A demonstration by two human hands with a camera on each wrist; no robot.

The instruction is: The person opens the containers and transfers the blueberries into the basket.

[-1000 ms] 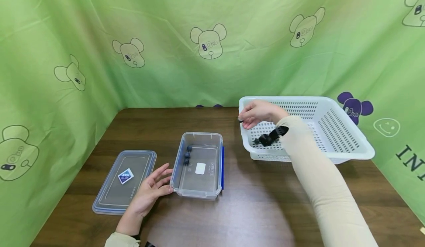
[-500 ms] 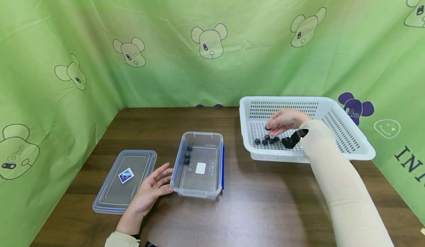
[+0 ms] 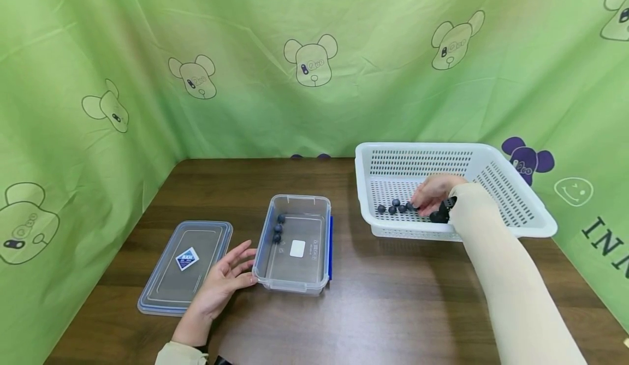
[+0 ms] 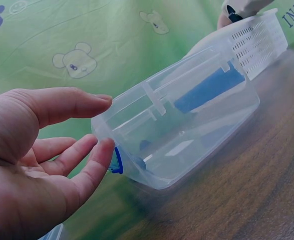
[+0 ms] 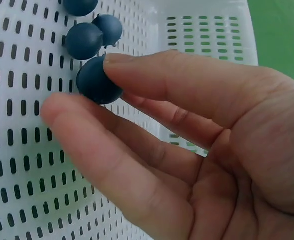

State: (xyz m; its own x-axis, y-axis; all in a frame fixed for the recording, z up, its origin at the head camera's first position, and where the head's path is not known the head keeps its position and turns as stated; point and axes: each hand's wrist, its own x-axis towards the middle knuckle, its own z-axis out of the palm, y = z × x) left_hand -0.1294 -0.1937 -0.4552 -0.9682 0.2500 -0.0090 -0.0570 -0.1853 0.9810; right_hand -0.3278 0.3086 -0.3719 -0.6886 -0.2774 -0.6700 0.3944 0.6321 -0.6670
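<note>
My right hand is down inside the white slotted basket. In the right wrist view its thumb and fingers pinch a blueberry low over the basket floor. Several loose blueberries lie beside it. The left hand rests at the near left corner of a clear plastic box, fingers spread and loosely bent. Seen from the left wrist, the thumb is by the rim and the fingertips are close to the wall; contact is hard to tell. Several blueberries sit along the box's left side.
A clear lid with a blue edge and a diamond label lies left of the box. A blue latch flap hangs on the box's right side. Green printed cloth stands behind the brown wooden table.
My right hand has moved right and down from the basket's left rim to its floor, carrying a blueberry beside the others. The left hand and box have stayed put.
</note>
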